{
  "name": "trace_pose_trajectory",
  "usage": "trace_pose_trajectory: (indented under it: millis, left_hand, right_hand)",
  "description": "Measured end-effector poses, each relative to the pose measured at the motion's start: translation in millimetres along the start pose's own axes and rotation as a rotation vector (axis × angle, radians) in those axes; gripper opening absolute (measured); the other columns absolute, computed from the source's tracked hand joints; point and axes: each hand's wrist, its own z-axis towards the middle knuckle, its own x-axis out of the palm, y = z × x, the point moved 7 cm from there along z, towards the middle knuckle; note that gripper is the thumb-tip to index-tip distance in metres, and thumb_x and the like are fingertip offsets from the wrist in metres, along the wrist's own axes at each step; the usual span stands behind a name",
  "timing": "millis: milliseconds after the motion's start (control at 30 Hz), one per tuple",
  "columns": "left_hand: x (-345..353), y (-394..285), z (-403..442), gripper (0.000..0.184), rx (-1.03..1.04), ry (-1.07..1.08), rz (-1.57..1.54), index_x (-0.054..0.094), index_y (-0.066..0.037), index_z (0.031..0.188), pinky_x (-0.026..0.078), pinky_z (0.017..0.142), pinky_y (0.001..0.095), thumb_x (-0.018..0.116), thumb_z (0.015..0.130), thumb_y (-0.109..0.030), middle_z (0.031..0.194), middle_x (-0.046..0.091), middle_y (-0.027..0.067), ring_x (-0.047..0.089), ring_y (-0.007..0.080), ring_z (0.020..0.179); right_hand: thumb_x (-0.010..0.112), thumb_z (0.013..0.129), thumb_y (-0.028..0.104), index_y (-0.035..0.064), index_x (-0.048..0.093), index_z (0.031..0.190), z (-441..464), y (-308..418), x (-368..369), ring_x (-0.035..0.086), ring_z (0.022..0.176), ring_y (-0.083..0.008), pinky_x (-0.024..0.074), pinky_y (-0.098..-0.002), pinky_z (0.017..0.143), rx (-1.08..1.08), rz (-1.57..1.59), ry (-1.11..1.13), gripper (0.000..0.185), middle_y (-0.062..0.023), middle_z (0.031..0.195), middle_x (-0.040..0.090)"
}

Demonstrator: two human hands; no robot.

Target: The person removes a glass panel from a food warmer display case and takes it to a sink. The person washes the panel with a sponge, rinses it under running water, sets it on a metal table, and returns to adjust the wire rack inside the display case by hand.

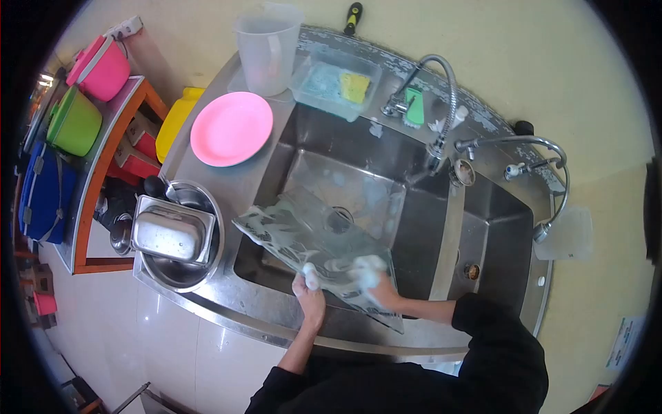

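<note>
A large, see-through sheet (303, 238) with dark printed patches and streaks of suds lies tilted over the front of the left sink basin. Its near edge is gripped by my left hand (310, 301), which has foam on the fingers. My right hand (379, 286) is on the sheet's right part, smeared by motion. White foam (369, 268) covers its fingers, so I cannot tell whether something is in them. Beneath the sheet, the steel left basin (300, 165) holds some suds, and its drain shows through the sheet.
Left of the basin are a pink plate (232, 129) and a steel bowl (181, 279) with a steel pan (172, 231). Behind stand a plastic jug (265, 52) and a tub (324, 100) with a yellow sponge (354, 87). Two faucets (452, 103) arch over the basins; a green brush (414, 107) lies behind.
</note>
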Motion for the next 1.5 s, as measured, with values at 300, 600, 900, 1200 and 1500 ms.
trace_pose_trajectory:
  millis: [300, 600, 900, 1200, 1500]
  left_hand:
    - [3, 15, 1, 0.022, -0.017, 0.112, -0.113, 0.050, 0.001, 0.077, 0.035, 0.057, 0.0272, 0.046, 0.084, -0.019, 0.066, 0.046, 0.0003, 0.041, 0.0100, 0.064]
    - [7, 26, 0, 0.025, -0.105, 0.110, -0.277, 0.052, 0.003, 0.083, 0.039, 0.061, 0.0239, 0.055, 0.081, -0.022, 0.072, 0.051, 0.0004, 0.043, 0.0082, 0.068]
    - [6, 25, -3, 0.020, -0.109, 0.146, -0.275, 0.053, 0.002, 0.085, 0.041, 0.060, 0.0242, 0.055, 0.081, -0.018, 0.073, 0.053, 0.0000, 0.044, 0.0075, 0.067]
    - [10, 30, -5, 0.020, -0.175, 0.177, -0.286, 0.053, 0.001, 0.093, 0.041, 0.064, 0.0230, 0.054, 0.083, -0.016, 0.079, 0.055, 0.0019, 0.047, 0.0069, 0.071]
    - [7, 20, -1, 0.020, -0.106, 0.139, -0.300, 0.052, 0.003, 0.091, 0.042, 0.065, 0.0252, 0.054, 0.082, -0.015, 0.076, 0.055, 0.0042, 0.047, 0.0085, 0.072]
  right_hand:
    - [0.046, 0.079, 0.017, 0.0063, 0.048, 0.109, 160, 45, 96, 0.051, 0.097, -0.0316, 0.0383, -0.0400, 0.084, -0.149, 0.066, 0.141, 0.032, -0.0195, 0.101, 0.054]
    - [0.049, 0.070, 0.000, 0.0011, 0.039, 0.119, 151, 67, -24, 0.050, 0.098, -0.0291, 0.0381, -0.0379, 0.084, -0.142, -0.351, -0.040, 0.050, -0.0163, 0.106, 0.051]
    - [0.056, 0.075, 0.028, 0.0080, 0.027, 0.122, 451, 150, -120, 0.043, 0.106, -0.0355, 0.0361, -0.0397, 0.083, -0.240, -0.507, -0.222, 0.060, -0.0260, 0.115, 0.040]
    - [0.052, 0.063, 0.005, 0.0076, 0.049, 0.113, 440, 186, -130, 0.052, 0.097, -0.0312, 0.0406, -0.0327, 0.082, -0.206, -0.613, -0.478, 0.050, -0.0213, 0.100, 0.055]
    - [0.050, 0.077, 0.009, 0.0000, 0.046, 0.115, 140, 156, 55, 0.046, 0.106, -0.0200, 0.0354, -0.0326, 0.090, 0.043, 0.319, 0.347, 0.039, -0.0094, 0.112, 0.050]
